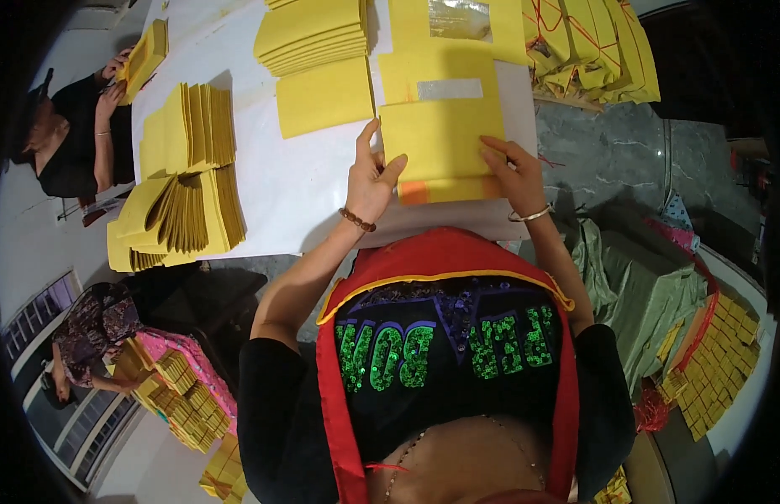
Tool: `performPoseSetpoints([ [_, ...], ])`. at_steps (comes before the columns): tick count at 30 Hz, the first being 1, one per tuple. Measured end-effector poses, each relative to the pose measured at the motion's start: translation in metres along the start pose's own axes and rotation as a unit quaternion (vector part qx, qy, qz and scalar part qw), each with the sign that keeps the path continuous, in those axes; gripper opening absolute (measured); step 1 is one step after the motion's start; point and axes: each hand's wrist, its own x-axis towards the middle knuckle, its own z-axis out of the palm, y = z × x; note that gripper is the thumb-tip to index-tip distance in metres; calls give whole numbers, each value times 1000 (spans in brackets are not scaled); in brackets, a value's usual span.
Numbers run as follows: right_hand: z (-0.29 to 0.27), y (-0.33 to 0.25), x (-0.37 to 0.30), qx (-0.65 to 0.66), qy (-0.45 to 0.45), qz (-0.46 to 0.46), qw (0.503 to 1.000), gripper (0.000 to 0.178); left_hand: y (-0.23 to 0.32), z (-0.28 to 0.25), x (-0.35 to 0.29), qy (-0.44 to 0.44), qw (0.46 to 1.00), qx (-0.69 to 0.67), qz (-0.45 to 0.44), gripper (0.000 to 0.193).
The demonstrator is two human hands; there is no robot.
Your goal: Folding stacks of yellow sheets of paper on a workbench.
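Note:
A stack of yellow paper sheets (440,139) with an orange strip at its near edge lies on the white table (297,193) in front of me. My left hand (369,176) grips the stack's left edge, thumb on top, a bead bracelet on the wrist. My right hand (514,172) presses its fingers flat on the stack's right side and wears a thin bangle. Beyond the stack lies a yellow sheet with a silver foil patch (449,88).
More yellow stacks (318,34) lie at the far side, folded fanned piles (188,202) at the left. Tied yellow bundles (592,46) sit at the far right. One person (71,143) handles paper at the left; another (92,332) crouches by bundles (184,399). Green sacks (642,286) stand at my right.

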Motion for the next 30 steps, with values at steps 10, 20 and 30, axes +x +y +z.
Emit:
performPoseSetpoints([
  [10,9,10,6,55,19,71,996,25,3,0,2,-4,999,34,-40,58],
  [20,15,5,8,15,57,50,997,26,17,-3,1,2,985,151,-88,54],
  [30,15,23,11,29,84,18,996,26,49,42,20,-113,790,494,344,44],
])
